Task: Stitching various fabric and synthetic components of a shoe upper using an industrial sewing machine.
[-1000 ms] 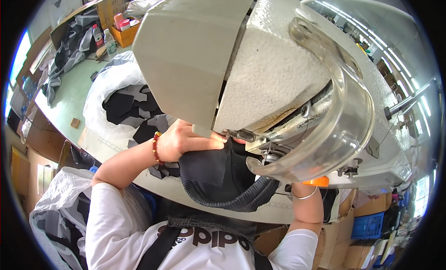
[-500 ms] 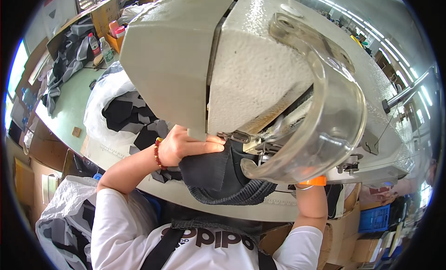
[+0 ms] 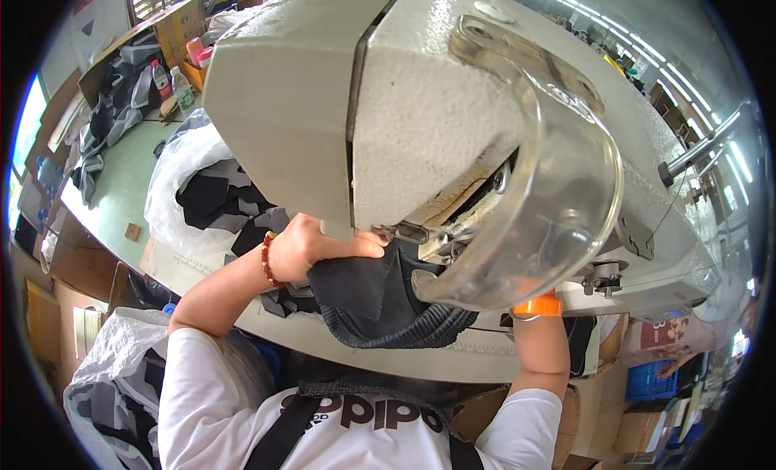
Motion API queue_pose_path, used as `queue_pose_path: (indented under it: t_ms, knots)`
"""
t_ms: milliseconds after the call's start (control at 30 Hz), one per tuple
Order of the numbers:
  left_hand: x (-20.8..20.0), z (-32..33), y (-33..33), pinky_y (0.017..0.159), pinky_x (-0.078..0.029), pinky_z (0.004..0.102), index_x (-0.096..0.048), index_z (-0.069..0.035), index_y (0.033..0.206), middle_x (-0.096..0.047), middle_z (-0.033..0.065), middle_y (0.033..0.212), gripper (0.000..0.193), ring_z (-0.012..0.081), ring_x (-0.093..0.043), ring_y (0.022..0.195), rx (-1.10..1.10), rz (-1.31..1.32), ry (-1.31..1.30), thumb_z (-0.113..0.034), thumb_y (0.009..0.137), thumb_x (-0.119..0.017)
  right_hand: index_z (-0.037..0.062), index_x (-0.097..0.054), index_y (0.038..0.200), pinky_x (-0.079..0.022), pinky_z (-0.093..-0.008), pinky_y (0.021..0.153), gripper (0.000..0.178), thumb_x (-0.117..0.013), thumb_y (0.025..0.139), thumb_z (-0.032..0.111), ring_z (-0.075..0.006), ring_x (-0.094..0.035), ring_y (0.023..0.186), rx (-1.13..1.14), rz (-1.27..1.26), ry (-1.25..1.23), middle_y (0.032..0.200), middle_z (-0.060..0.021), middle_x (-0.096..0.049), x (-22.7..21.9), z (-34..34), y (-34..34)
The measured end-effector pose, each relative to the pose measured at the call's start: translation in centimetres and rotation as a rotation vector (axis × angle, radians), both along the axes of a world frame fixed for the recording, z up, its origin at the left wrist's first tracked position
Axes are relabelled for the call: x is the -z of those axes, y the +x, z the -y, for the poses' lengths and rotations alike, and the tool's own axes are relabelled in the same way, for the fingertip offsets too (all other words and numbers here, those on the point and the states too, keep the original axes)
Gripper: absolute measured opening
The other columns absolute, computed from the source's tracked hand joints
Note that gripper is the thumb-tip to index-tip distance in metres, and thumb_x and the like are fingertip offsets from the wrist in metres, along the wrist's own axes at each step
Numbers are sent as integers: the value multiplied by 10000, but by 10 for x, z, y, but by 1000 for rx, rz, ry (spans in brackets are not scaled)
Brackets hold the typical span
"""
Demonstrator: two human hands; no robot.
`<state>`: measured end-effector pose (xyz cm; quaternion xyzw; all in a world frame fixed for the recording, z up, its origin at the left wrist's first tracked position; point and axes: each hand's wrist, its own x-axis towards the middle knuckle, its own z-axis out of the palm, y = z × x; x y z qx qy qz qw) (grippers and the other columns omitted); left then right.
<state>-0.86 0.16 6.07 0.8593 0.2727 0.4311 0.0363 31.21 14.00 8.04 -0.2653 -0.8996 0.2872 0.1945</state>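
Observation:
A dark, nearly black piece of fabric (image 3: 356, 286) lies under the head of a beige sewing machine (image 3: 436, 106). Its ribbed, gathered edge (image 3: 404, 331) curves toward me. My left hand (image 3: 319, 245), with a beaded bracelet at the wrist, grips the fabric's upper left edge close to the needle area, fingers pressed together. A curved clear guard (image 3: 558, 219) hangs in front of the needle area. Behind it, my right hand (image 3: 529, 289) is mostly hidden and its fingers do not show. An orange band (image 3: 540, 306) sits at that wrist.
Left of the machine, a white plastic bag (image 3: 174, 199) holds black and grey fabric pieces. Bottles (image 3: 183, 90) and more cloth stand on the green table (image 3: 129, 175). Another bag of scraps (image 3: 113, 381) is at lower left. A person's arm (image 3: 675, 365) reaches over a blue crate (image 3: 647, 383) at right.
The machine and my left hand with the fabric sit slightly farther left in view. More of the orange band shows at my right wrist. Another person has come into view at right.

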Motion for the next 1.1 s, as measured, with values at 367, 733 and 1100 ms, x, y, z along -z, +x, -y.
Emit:
queue_pose_path:
  t_ms: [367, 733, 1100]
  knots:
    - [5, -2, -3, 957, -583, 443, -810, -64, 1066, -801, 120, 1097, 253, 323, -758, 1046, -33, 63, -79, -84, 825, -738, 53, -761, 1044, -571, -416, 744, 249, -734, 923, 269, -336, -716, 815, 14, 27, 60, 931, -141, -745, -6, 7, -7]
    - [21, 1, 6, 942, -572, 418, -780, -48, 1105, -779, 125, 1135, 310, 322, -738, 1102, -57, 137, 21, -225, 850, -782, -19, -747, 1007, -569, -416, 794, 258, -709, 881, 203, -308, -686, 843, 130, -367, 1099, 917, -135, -716, -31, 184, -21]
    - [14, 25, 28, 883, -612, 390, -753, -23, 1175, -779, 143, 1104, 401, 314, -768, 1017, -203, 82, 182, -188, 811, -773, 106, -584, 1467, -393, -341, 904, 509, -586, 969, 212, -182, -596, 1110, 263, 285, 1296, 1369, -69, -621, 45, 201, -68]
